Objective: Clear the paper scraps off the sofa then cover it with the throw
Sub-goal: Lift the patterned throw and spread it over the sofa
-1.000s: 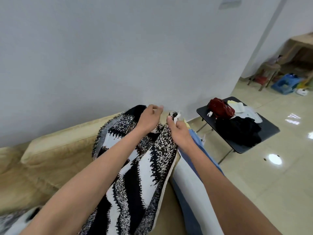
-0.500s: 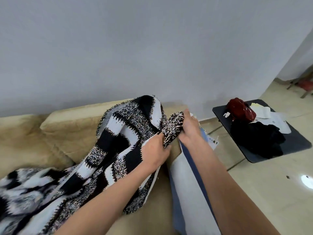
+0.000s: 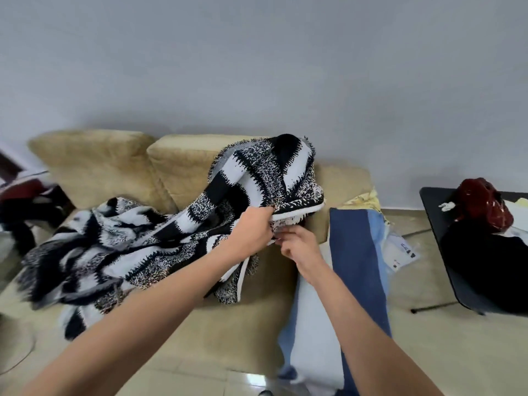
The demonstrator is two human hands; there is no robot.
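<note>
Fingers of the left hand (image 3: 253, 232) and right hand (image 3: 300, 245) clamp the throw (image 3: 137, 247), its length trailing leftward from them across the sofa (image 3: 228, 324).

The throw (image 3: 137, 247) lies on the sofa (image 3: 94, 164), its right end up over the back. The left hand (image 3: 251, 232) and right hand (image 3: 300, 247) meet at that end. A table (image 3: 431, 204) stands right of the sofa, a bag (image 3: 483, 204) on it.

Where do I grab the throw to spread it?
Take the throw by its hem at the right end of the sofa, where the left hand grips, from the front: that edge is lifted and exposed; the rest lies bunched on the seat.
</note>
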